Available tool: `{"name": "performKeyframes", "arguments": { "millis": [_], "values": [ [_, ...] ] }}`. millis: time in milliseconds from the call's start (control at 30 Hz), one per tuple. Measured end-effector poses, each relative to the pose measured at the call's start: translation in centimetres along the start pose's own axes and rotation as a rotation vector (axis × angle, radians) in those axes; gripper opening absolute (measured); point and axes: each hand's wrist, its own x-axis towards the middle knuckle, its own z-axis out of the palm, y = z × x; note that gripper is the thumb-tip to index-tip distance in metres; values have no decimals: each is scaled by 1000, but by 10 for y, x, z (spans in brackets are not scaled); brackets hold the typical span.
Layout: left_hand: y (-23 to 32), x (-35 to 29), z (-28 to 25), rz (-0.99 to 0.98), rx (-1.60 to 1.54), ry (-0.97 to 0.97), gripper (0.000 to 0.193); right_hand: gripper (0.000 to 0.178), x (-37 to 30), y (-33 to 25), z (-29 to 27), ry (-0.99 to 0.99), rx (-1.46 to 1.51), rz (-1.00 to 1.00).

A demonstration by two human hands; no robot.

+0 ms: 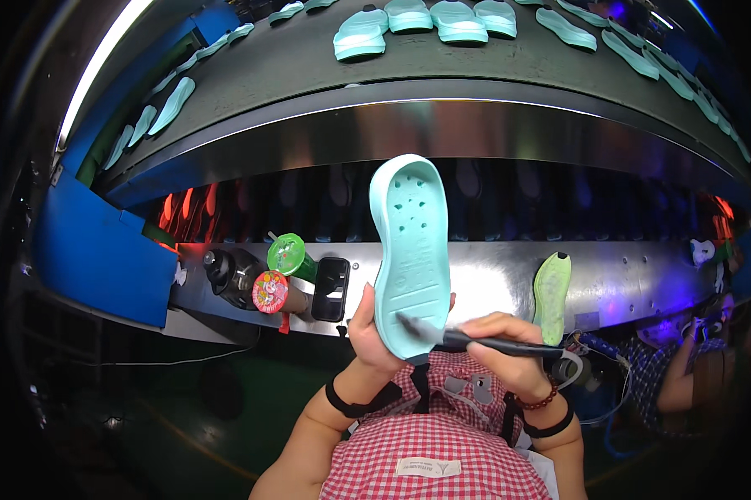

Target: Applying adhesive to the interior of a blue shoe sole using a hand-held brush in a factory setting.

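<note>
A light turquoise shoe sole [414, 250] is held up in front of me, its inner face towards me and its toe or heel end near my chest. Small holes show in its upper part and ridges across its lower part. My left hand [370, 333] grips the lower edge from the left and beneath, thumb along the side. My right hand [513, 357] is closed round the black handle of a brush [508, 345]. The brush's bristles, slightly blurred, meet the lower part of the sole's inner face. A pale tube runs from the handle's rear end.
Beyond the metal ledge [492, 279], a dark conveyor belt [267, 75] carries several turquoise soles. On the ledge stand a black bottle [232, 279], two lidded cups [290, 257], a phone [331, 289] and a yellow-green sole [552, 296]. Another person's arm [679, 375] is at right.
</note>
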Motion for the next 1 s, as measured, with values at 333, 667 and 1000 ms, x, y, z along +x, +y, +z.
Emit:
{"name": "performKeyframes", "arguments": {
  "millis": [333, 667, 1000],
  "values": [
    [9, 7, -5, -50, 276, 41, 69, 23, 19, -21, -20, -221, -271, -239],
    [28, 17, -2, -449, 247, 80, 59, 22, 16, -30, -23, -376, -349, -354],
    [33, 18, 4, -766, 674, 123, 46, 28, 22, -41, -47, -609, -599, -256]
  ]
}}
